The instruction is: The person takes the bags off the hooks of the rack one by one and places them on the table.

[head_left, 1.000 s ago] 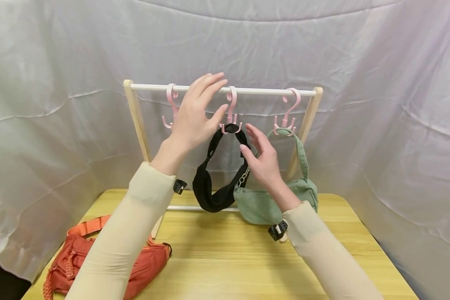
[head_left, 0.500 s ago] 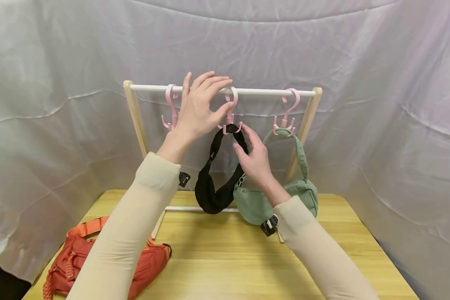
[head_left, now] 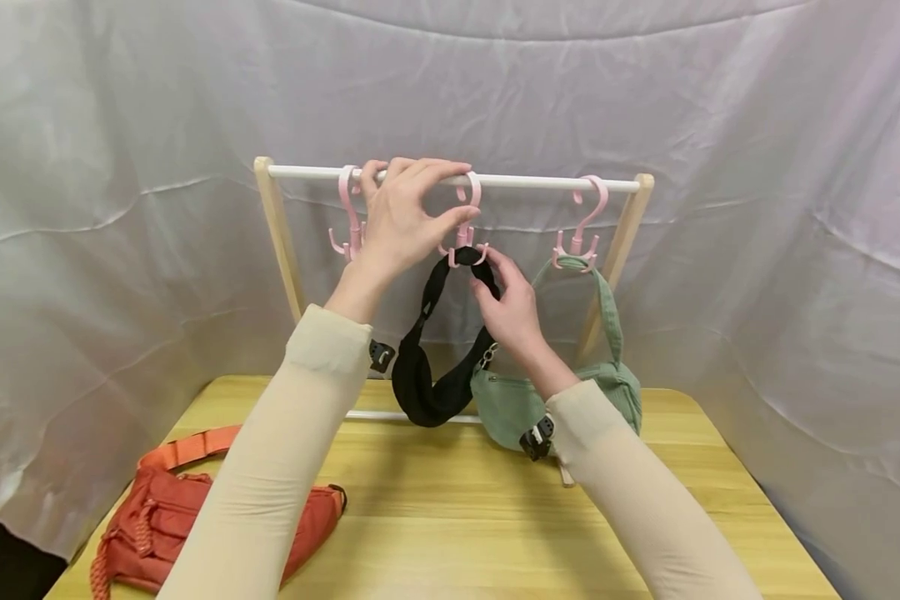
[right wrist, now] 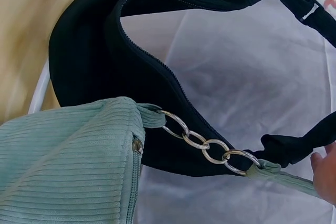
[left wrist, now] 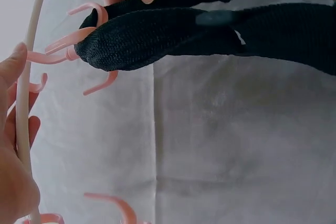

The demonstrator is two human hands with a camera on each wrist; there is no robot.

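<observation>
A black shoulder bag (head_left: 417, 379) hangs by its strap from the middle pink hook (head_left: 462, 237). My left hand (head_left: 401, 221) reaches over the white rod, its thumb and fingertips curled about the upper part of that hook; the left wrist view shows fingers behind the rod (left wrist: 23, 98). Just below the hook's prongs, my right hand (head_left: 512, 312) pinches the black strap (left wrist: 157, 30), thumb on one side and fingers on the other. Close by the right hand passes the strap of a green corduroy bag (right wrist: 68, 156), which hangs from the right-hand pink hook (head_left: 576, 250).
Another pink hook (head_left: 351, 212) hangs on the rod, partly behind my left hand. A red bag with an orange strap (head_left: 168, 508) lies at the left of the wooden table (head_left: 435, 533), partly under my left sleeve. Grey cloth (head_left: 757, 208) surrounds the rack.
My left hand has come down and right, its raised fingers now curled over the rod at the middle hook. The right hand has shifted left onto the black strap.
</observation>
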